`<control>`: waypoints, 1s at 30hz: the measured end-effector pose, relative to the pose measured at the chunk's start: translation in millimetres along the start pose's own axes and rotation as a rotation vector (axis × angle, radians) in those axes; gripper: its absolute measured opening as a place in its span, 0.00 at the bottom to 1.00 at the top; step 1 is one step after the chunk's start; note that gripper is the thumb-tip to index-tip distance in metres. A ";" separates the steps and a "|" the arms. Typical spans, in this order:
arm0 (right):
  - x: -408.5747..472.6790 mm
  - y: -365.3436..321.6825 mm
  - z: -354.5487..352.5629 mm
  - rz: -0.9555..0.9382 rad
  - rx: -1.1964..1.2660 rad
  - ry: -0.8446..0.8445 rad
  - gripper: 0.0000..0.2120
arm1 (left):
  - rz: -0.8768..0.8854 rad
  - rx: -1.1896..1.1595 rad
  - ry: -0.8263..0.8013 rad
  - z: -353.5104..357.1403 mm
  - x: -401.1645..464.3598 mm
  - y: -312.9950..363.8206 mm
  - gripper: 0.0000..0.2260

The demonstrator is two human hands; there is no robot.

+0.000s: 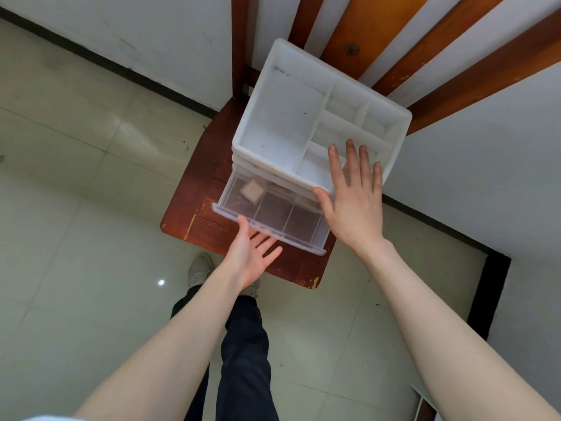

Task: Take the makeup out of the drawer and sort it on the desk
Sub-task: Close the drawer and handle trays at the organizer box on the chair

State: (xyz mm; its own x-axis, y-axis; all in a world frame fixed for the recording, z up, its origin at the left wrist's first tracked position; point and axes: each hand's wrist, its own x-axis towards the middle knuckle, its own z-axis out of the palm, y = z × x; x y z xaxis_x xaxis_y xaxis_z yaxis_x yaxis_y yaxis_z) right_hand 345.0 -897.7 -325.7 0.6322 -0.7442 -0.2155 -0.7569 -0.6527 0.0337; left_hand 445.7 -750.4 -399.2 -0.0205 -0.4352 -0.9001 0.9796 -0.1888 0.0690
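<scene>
The left hand (253,256) is seen palm up beneath the front lip of the clear drawer (273,214), thumb laid against the lip; the fingers are tucked under the plastic, so it cannot be told whether they hook it or merely touch it. The right hand (353,202) is spread flat, fingers straight and apart, over the near right corner of the white organizer (303,123) — whether it presses down or hovers just above cannot be judged.

The drawer is pulled partly out toward the person, its long axis running across the organizer's front, and is divided into three compartments. A small tan box (252,191) lies tilted in the left compartment; more pieces can be made out at the back, half hidden under the organizer's body and blurred by the plastic. The right end of the drawer is covered by the right hand.

The organizer stands on a red-brown wooden chair (194,220), whose seat edge shows bare just in front of the drawer. Pale floor tiles (76,208) are seen to the left.
</scene>
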 end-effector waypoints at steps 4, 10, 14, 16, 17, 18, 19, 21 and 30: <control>0.3 -0.3 1.3 0.001 -0.001 0.011 0.31 | -0.015 0.018 0.016 -17.9 -8.5 -7.0 0.28; 0.4 1.1 2.7 0.000 0.000 0.015 0.31 | -0.007 0.111 0.029 -26.2 -10.9 -2.7 0.25; 1.1 2.0 3.8 -0.001 0.003 0.022 0.31 | -0.007 0.150 0.012 -26.2 -14.3 -4.0 0.25; 1.6 2.8 4.2 -0.002 0.003 0.029 0.31 | -0.007 0.142 0.012 -23.5 -16.8 -6.9 0.25; 1.8 2.9 4.4 -0.003 0.001 0.031 0.31 | -0.005 0.137 0.020 -22.6 -17.1 -7.8 0.24; 1.7 2.9 4.3 -0.005 0.001 0.032 0.31 | -0.003 0.139 0.033 -22.1 -17.0 -7.9 0.24; 1.4 2.8 4.4 -0.005 0.002 0.032 0.31 | -0.004 0.148 0.049 -22.1 -16.9 -7.1 0.25; 0.1 1.9 4.0 -0.002 0.018 0.029 0.31 | -0.012 0.197 0.077 -23.5 -17.3 -4.3 0.25; -60.5 -27.0 17.0 -0.096 0.546 0.360 0.15 | 0.739 1.303 0.275 -5.9 -59.5 13.1 0.11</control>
State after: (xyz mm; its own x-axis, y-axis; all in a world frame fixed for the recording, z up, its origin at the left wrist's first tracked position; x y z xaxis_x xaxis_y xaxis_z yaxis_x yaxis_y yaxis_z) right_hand 324.4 -832.6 -330.1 0.6456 -0.7488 0.1501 -0.6096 -0.6237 -0.4892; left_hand 460.9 -721.8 -347.3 0.5608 -0.6324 -0.5344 -0.1032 -0.6938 0.7127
